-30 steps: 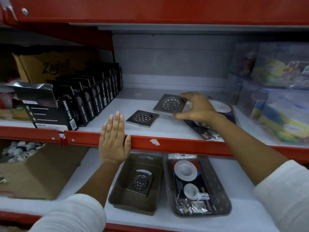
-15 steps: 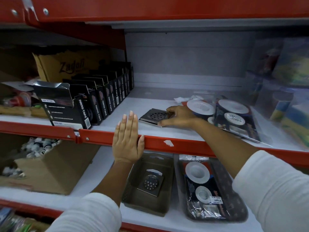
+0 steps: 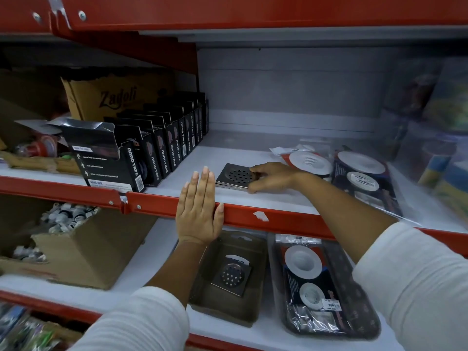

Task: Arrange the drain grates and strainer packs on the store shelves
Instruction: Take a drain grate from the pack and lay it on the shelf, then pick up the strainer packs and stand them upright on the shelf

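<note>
Two square metal drain grates (image 3: 234,176) lie stacked on the upper white shelf (image 3: 266,198). My right hand (image 3: 272,177) grips their right edge, thumb on top. My left hand (image 3: 198,211) rests flat on the shelf's red front rail (image 3: 278,220), fingers straight and together. Right of the stack lie strainer packs (image 3: 359,173) with white round strainers. On the lower shelf a brown tray (image 3: 225,307) holds one drain grate (image 3: 231,276), and a dark tray (image 3: 364,328) beside it holds a strainer pack (image 3: 311,282).
A row of black nano tape boxes (image 3: 157,153) stands left of the stack, with a cardboard box (image 3: 101,97) behind. Clear plastic-wrapped goods (image 3: 435,153) fill the right. A cardboard box of small fittings (image 3: 83,247) sits on the lower shelf at left.
My right hand carried one grate leftward from the back of the shelf and set it on the other grate near the front. My left hand stayed on the rail.
</note>
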`<act>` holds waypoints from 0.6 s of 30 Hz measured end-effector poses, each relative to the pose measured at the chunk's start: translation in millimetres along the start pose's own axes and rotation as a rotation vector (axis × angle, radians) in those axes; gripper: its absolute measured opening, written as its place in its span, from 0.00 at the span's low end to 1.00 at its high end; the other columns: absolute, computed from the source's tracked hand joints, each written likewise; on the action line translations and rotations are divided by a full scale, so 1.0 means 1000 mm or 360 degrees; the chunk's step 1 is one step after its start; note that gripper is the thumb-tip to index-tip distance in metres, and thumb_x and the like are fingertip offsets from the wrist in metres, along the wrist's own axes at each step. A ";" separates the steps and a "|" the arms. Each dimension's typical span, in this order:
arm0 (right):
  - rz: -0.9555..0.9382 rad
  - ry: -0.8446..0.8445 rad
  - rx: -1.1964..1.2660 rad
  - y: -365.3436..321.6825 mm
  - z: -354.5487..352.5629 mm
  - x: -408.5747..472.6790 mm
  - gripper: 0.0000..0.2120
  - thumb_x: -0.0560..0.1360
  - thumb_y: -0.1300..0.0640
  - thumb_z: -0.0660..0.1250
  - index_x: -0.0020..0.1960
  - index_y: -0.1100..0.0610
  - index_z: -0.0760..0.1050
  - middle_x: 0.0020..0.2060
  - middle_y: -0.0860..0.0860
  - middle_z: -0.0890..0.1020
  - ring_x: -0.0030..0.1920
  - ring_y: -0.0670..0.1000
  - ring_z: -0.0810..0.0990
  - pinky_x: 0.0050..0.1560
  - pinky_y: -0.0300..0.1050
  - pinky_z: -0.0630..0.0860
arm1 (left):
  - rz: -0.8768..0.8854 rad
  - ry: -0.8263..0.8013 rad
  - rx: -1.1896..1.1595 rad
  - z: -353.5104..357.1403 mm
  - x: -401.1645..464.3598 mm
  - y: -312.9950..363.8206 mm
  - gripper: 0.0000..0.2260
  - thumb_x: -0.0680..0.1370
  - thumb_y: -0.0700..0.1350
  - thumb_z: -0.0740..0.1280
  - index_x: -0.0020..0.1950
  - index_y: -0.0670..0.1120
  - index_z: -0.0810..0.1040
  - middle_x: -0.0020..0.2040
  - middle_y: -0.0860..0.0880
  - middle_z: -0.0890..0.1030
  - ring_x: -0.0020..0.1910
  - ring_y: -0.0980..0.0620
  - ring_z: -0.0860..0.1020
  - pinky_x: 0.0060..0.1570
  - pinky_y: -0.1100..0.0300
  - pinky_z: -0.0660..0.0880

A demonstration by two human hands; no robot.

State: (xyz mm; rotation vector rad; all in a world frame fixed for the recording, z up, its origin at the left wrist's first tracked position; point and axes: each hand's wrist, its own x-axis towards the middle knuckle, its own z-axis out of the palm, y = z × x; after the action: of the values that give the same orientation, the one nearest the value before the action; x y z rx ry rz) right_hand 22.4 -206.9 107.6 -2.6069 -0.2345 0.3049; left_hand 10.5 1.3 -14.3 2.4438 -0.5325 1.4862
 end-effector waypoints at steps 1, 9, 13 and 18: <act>0.0002 -0.0009 -0.0015 -0.001 0.001 -0.003 0.29 0.70 0.45 0.68 0.69 0.50 0.69 0.63 0.49 0.76 0.61 0.51 0.73 0.63 0.49 0.73 | 0.0000 -0.0012 -0.0008 -0.001 0.000 0.000 0.27 0.81 0.54 0.43 0.78 0.44 0.49 0.79 0.51 0.46 0.77 0.50 0.51 0.76 0.52 0.51; -0.0132 0.0211 -0.0051 0.006 0.009 -0.028 0.31 0.75 0.44 0.66 0.75 0.47 0.60 0.78 0.52 0.57 0.76 0.54 0.57 0.72 0.49 0.56 | -0.0117 -0.0286 -0.0145 -0.022 0.005 0.010 0.26 0.81 0.52 0.43 0.75 0.41 0.60 0.76 0.44 0.61 0.77 0.48 0.54 0.76 0.50 0.51; -0.0118 0.0749 0.0008 0.030 0.005 -0.057 0.31 0.75 0.39 0.63 0.74 0.50 0.63 0.75 0.51 0.65 0.73 0.54 0.64 0.72 0.52 0.62 | -0.0127 -0.0337 -0.0447 -0.031 0.023 0.063 0.23 0.81 0.50 0.49 0.73 0.42 0.64 0.74 0.45 0.65 0.76 0.49 0.57 0.76 0.50 0.52; 0.0216 0.1356 0.0015 0.081 -0.018 -0.111 0.22 0.76 0.48 0.65 0.67 0.56 0.72 0.63 0.59 0.78 0.62 0.61 0.76 0.57 0.49 0.71 | -0.0041 -0.0678 -0.0694 -0.024 0.074 0.145 0.23 0.81 0.53 0.54 0.72 0.43 0.65 0.72 0.43 0.69 0.74 0.46 0.63 0.74 0.52 0.56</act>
State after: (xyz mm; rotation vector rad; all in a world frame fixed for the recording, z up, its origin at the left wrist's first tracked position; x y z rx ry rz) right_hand -70.6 -309.2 101.4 -2.4940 0.2400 -0.7497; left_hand -38.5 -134.9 64.1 2.3850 -0.8031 0.7282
